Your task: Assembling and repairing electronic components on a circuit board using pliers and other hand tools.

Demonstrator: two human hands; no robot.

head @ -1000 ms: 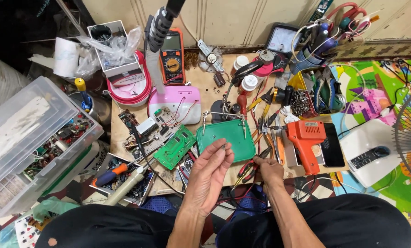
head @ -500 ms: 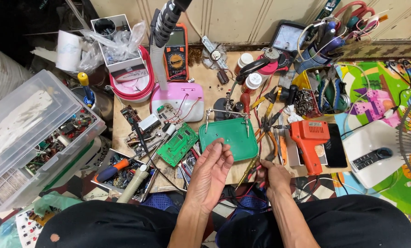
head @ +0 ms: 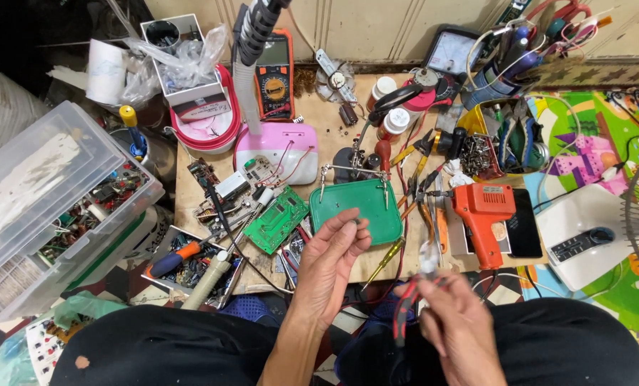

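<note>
Pinched between thumb and fingertips of my left hand (head: 332, 259) is something too small to make out, held up just over the near edge of the green plastic tray (head: 359, 209) that sits under the helping-hands clips (head: 353, 171). My right hand (head: 454, 319) is wrapped around the red-and-black handles of a pair of small pliers (head: 414, 289), whose blurred tip points up and away from me; whether the tip grips anything I cannot tell. I judge this to be the step of bringing tool and tiny part together, so the next move calls for steadying both hands and lining the plier tip up with whatever the left fingers hold. Clutter crowds close: a green rectangular circuit board (head: 276, 220) lies just left of the tray, a yellow-handled screwdriver (head: 384, 261) lies between my hands, and an orange pistol-shaped power tool (head: 482, 216) sits to the right on a dark phone-like slab. Loose red and black wires run beneath my wrists and could snag. Farther back stand a pink lamp base (head: 276, 145) and an orange-cased multimeter (head: 274, 76).
</note>
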